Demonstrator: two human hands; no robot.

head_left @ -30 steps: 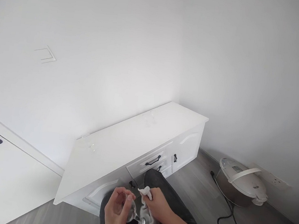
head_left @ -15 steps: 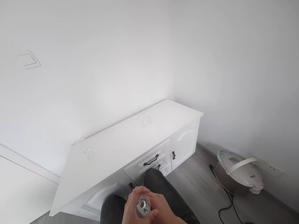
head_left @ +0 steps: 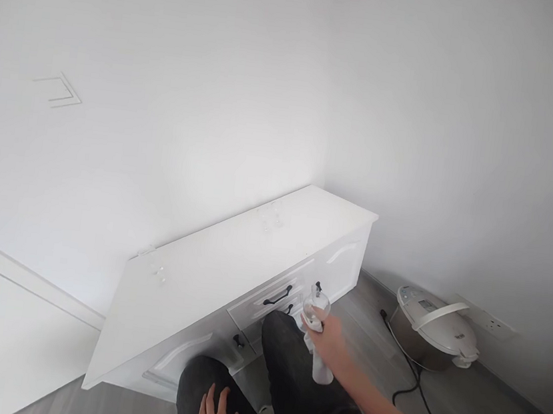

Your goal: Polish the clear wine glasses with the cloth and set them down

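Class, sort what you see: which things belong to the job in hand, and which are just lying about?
In the job:
clear glass, held in the right hand
white cloth, in the same hand

Lying about:
rice cooker, on the floor
black cord, beside it
low white cabinet, with small clear things on top, too faint to sort

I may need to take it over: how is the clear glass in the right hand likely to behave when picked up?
The clear glass is probably fragile, as its see-through wall looks thin. Its rounded bowl would likely roll if laid down and pushed. The smooth-looking surface may slip, though the white cloth also in the right hand could add grip.
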